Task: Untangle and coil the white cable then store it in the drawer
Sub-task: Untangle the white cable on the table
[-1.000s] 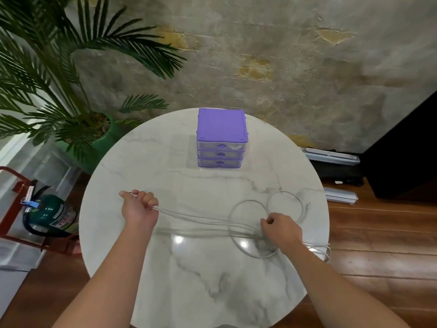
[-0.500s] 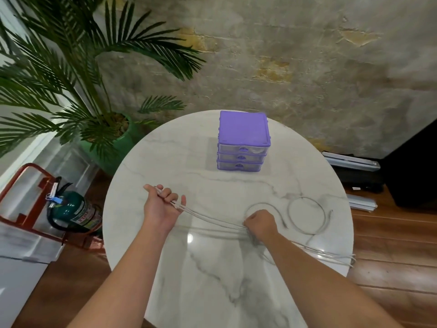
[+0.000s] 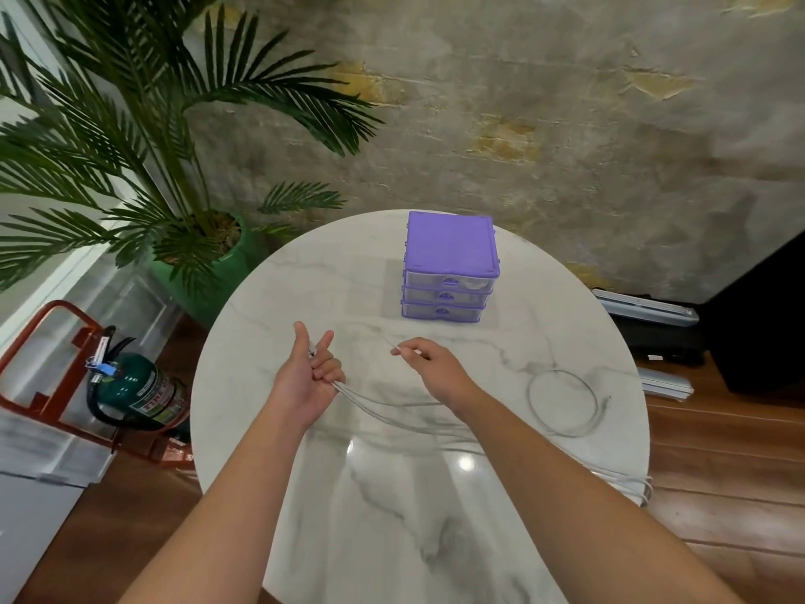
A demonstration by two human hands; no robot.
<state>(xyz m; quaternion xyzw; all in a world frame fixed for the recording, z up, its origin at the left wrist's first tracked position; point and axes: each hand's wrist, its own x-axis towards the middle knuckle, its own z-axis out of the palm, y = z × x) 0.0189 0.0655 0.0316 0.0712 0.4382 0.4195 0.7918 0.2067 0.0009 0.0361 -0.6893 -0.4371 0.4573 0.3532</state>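
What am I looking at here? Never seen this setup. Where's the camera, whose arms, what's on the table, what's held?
There is no machine: a person works with two bare hands, and one wide-angle camera worn on their head looks forward and down, so the forearms enter from the bottom edge. The round white marble table carries a small purple three-drawer plastic organiser, all drawers shut, and a thin white cable, part of it lying in a loose loop on the right and part hanging over the table's right edge. The left hand grips several strands with its lower fingers, thumb and forefinger raised. The right hand pinches one strand at its fingertips. Beyond the table stand a potted palm and a green fire extinguisher.
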